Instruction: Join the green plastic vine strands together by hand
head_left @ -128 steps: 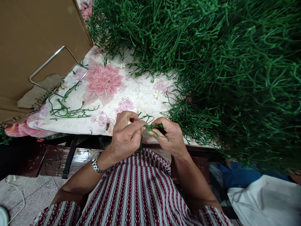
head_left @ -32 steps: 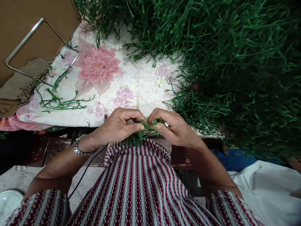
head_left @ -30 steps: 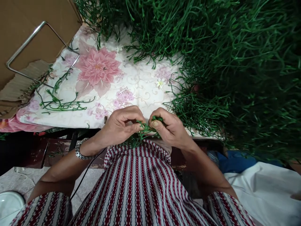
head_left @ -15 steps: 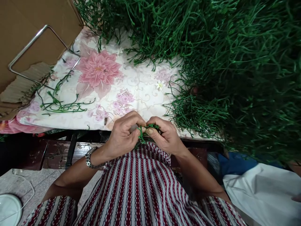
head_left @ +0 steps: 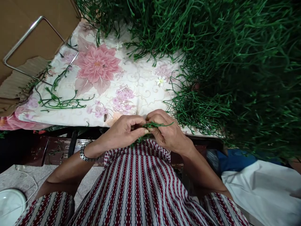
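Note:
Close to my body, at the table's front edge, both hands meet over thin green plastic stems [head_left: 162, 124]. My left hand [head_left: 124, 131] pinches them between thumb and forefinger. With its fingers curled, my right hand [head_left: 166, 131] grips the same stems from the other side, and one strand sticks out across its knuckles. More green shows below the hands, against the striped clothing. The fingers partly hide where the stems join. A large heap of similar green stems [head_left: 211, 47] covers the far and right side of the table.
A flowered tablecloth [head_left: 145, 91] covers the table. Loose green stems [head_left: 63, 102] lie on its left, near a bent metal wire frame [head_left: 25, 37] and a cardboard box [head_left: 54, 18]. White cloth [head_left: 263, 188] hangs at lower right. A white round object [head_left: 11, 204] sits at lower left.
My right hand has turned, its fingers curling further over, and a strand now points right across it. My left hand has flattened slightly. The view has shifted a little.

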`<act>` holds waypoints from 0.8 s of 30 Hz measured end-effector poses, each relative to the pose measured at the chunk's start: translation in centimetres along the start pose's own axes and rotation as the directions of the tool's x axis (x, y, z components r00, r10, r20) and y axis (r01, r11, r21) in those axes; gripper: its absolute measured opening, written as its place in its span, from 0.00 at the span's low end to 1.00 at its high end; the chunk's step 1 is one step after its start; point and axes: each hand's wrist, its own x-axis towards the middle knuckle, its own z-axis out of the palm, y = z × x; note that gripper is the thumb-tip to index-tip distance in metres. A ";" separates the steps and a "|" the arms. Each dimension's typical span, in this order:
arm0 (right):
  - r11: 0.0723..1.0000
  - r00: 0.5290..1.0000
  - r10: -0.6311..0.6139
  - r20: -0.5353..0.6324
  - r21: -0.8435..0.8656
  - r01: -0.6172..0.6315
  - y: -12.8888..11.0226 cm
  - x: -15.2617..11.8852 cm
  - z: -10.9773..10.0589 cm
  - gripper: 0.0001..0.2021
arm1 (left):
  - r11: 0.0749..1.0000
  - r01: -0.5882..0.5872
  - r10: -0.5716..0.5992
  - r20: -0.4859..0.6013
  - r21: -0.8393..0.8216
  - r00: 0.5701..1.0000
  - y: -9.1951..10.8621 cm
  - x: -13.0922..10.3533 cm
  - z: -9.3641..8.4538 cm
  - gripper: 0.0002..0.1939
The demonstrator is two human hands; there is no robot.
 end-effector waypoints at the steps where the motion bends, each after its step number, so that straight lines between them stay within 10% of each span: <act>1: 1.000 1.000 -0.011 -0.018 0.011 0.011 -0.2 0.0 0.1 0.04 | 0.999 -0.034 0.034 -0.020 0.017 0.999 -0.1 0.0 0.1 0.07; 5: 0.999 0.997 0.038 -0.060 0.017 -0.037 -1.2 0.0 0.1 0.02 | 0.983 -0.137 0.147 -0.079 0.124 0.986 -0.4 -0.1 0.2 0.08; 11: 0.996 0.984 0.070 0.164 -0.067 -0.060 -2.0 0.2 -1.1 0.07 | 0.856 -0.180 0.147 0.105 0.484 0.984 0.4 -0.3 -0.9 0.11; 17: 0.778 0.934 -0.236 0.270 0.628 0.015 -0.7 0.3 -1.0 0.13 | 0.959 -0.281 0.262 0.515 -0.042 0.816 0.5 0.4 -2.1 0.12; 24: 0.514 0.950 -0.173 0.261 0.847 -0.139 -0.4 -0.4 0.9 0.15 | 0.976 -0.103 0.196 0.557 -0.194 0.807 -1.4 0.4 -1.9 0.12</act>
